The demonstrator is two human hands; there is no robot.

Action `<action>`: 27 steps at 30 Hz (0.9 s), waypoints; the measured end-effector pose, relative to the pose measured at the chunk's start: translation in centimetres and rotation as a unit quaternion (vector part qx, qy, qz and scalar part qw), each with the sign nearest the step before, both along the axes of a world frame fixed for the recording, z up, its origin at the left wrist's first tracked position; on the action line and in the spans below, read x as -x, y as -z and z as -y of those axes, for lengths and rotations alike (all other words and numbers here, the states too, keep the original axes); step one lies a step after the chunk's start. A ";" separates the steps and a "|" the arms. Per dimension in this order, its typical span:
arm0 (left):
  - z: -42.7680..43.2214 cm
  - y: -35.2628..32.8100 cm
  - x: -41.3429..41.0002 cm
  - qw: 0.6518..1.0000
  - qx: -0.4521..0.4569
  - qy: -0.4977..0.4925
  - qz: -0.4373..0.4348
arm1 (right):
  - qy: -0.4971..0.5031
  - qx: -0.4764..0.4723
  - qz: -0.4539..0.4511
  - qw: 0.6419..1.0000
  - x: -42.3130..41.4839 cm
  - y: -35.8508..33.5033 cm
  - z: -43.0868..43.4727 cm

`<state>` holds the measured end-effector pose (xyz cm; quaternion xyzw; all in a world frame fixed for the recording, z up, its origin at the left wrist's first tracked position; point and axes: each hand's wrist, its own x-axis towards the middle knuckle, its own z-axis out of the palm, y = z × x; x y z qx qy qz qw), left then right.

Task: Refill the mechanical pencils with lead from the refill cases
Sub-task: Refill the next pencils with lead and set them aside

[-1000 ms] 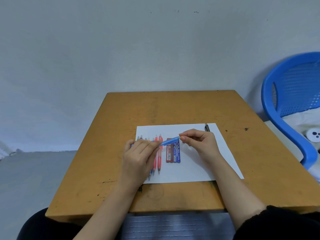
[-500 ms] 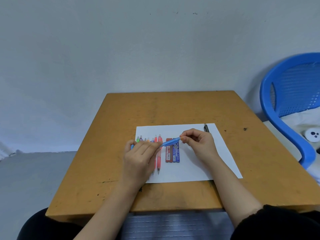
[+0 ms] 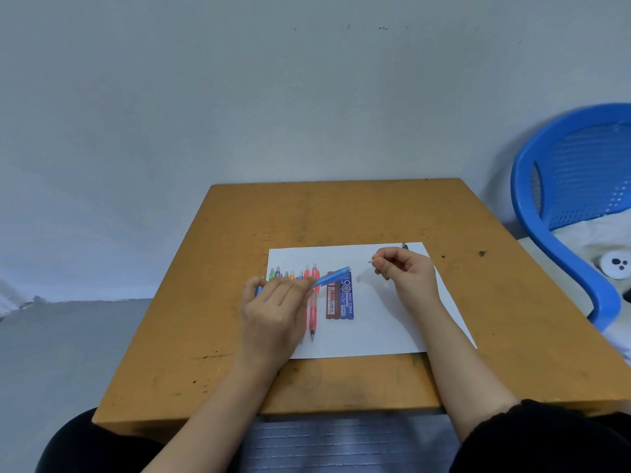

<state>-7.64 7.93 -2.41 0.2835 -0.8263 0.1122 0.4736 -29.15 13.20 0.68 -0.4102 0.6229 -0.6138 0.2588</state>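
The left hand (image 3: 273, 312) grips a blue mechanical pencil (image 3: 333, 276). Its barrel slants out from the fingers up toward the right hand (image 3: 406, 271), and its free end hangs above the top of the two refill cases (image 3: 339, 300). The cases, one red and one blue, lie side by side on a white sheet of paper (image 3: 392, 329), just right of the left hand and between both hands. The right hand, well apart from the pencil's end, pinches a tiny pale piece (image 3: 370, 261) between thumb and fingertip; what it is cannot be told. A row of coloured pencils (image 3: 293, 274) lies on the table (image 3: 341, 213), partly under the left hand.
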 end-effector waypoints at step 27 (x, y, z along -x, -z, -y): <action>-0.2 -0.1 0.2 0.997 0.052 -0.055 -0.026 | 0.049 -0.089 -0.091 0.991 -1.3 0.4 -0.1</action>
